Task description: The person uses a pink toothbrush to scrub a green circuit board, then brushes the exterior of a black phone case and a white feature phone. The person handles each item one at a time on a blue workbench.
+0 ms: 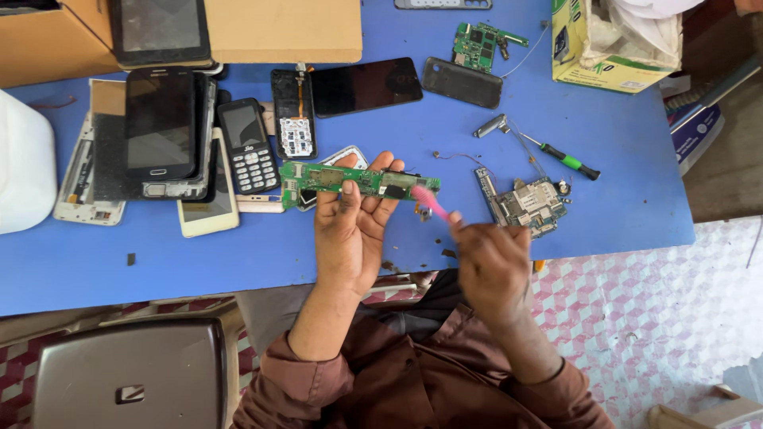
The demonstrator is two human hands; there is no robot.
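Observation:
My left hand [350, 230] holds a long green circuit board [358, 181] flat across its fingers, above the blue table's near edge. My right hand [491, 262] grips a pink tool [433, 203], blurred, whose tip touches the right end of that board. Both hands sit over the front of the blue table [604, 135], with my brown sleeves below.
Several phones and phone shells [167, 127] lie at the left. A second circuit board [526, 202], a green-handled screwdriver [560, 155], a dark screen [366, 86] and another green board [479, 44] lie to the right and back. Cardboard boxes [278, 28] stand behind.

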